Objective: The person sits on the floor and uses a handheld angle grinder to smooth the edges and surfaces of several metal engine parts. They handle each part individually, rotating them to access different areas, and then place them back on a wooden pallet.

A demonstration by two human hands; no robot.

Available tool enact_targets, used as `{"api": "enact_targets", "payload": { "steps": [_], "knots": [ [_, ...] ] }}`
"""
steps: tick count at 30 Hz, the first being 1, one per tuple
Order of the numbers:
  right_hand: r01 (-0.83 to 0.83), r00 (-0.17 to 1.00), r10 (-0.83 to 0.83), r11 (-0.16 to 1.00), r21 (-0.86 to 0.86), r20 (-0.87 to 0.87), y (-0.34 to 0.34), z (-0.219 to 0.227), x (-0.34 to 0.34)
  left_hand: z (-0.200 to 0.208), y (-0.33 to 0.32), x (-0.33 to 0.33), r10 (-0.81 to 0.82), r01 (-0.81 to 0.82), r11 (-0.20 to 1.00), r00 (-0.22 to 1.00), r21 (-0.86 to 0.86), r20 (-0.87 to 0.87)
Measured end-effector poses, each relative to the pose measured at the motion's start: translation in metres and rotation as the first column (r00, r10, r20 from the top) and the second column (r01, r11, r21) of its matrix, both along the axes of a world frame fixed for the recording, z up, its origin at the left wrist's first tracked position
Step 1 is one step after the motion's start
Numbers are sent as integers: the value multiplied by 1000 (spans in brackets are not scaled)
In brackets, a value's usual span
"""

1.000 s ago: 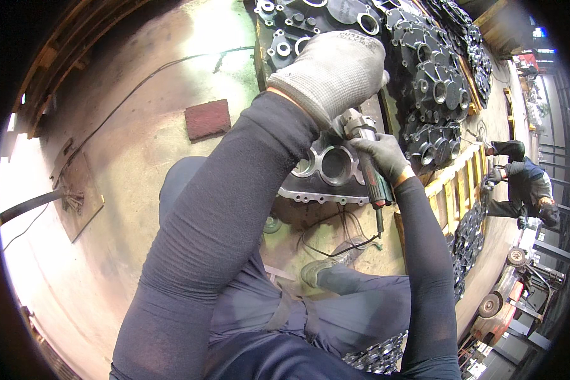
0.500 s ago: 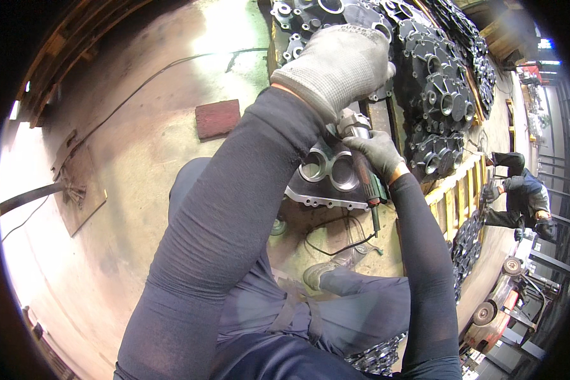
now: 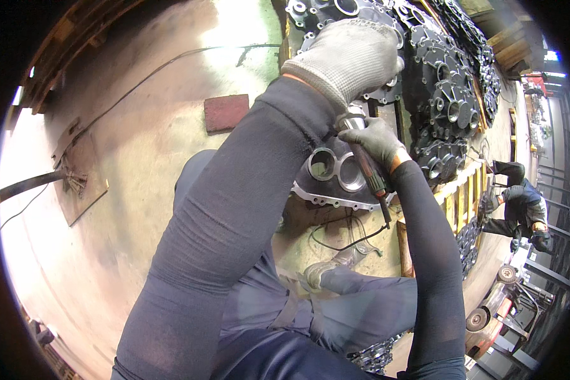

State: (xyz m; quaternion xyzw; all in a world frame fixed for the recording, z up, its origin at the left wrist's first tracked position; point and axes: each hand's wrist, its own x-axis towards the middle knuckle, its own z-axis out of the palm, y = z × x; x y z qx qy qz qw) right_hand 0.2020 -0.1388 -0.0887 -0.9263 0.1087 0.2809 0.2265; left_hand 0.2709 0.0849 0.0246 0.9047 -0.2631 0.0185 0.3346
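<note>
My right hand [image 3: 375,140], in a grey glove, is wrapped round the slim body of a corded power grinder [image 3: 369,170]. The grinder's silver head points away from me and its cord trails from the near end. Beneath it lies a dark metal casting [image 3: 323,183] with two large round bores and a bright, holed rim. My left hand [image 3: 351,57], also gloved, is beyond the grinder head over more castings. It is curled closed with its back toward me; its fingertips and whatever they hold are hidden.
Stacks of black castings [image 3: 446,95] fill the far right. A wooden pallet [image 3: 459,193] stands to the right. A dark red block [image 3: 227,114] and a cable [image 3: 164,69] lie on the floor at left. Another person [image 3: 519,202] and a forklift [image 3: 491,310] are at far right.
The view has shifted slightly, so the castings sit further right. The grinder's cord end has swung right, making it lie more slanted. My left hand stays closed in about the same spot.
</note>
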Motion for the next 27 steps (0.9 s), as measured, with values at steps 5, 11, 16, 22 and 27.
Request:
{"api": "enact_targets", "payload": {
  "steps": [5, 11, 16, 22, 27],
  "knots": [
    [-81, 996, 83, 996, 37, -45, 40, 17, 12, -2, 8, 1, 50, -50, 999, 999, 17, 6],
    [-174, 985, 174, 984, -34, 4, 59, 21, 12, 3, 7, 0, 70, -67, 997, 994, -36, 85],
    [-239, 969, 229, 963, -123, -88, 84, 25, 11, 6, 22, 4, -27, 19, 995, 997, -99, -73],
    [-279, 956, 270, 957, -76, -112, 98, 33, -2, 7, 23, 2, -27, 21, 996, 997, -83, -69],
    [-327, 943, 319, 939, -103, -90, 111, 44, -18, -1, 21, 4, -17, 19, 993, 1000, -115, 17]
  ]
}}
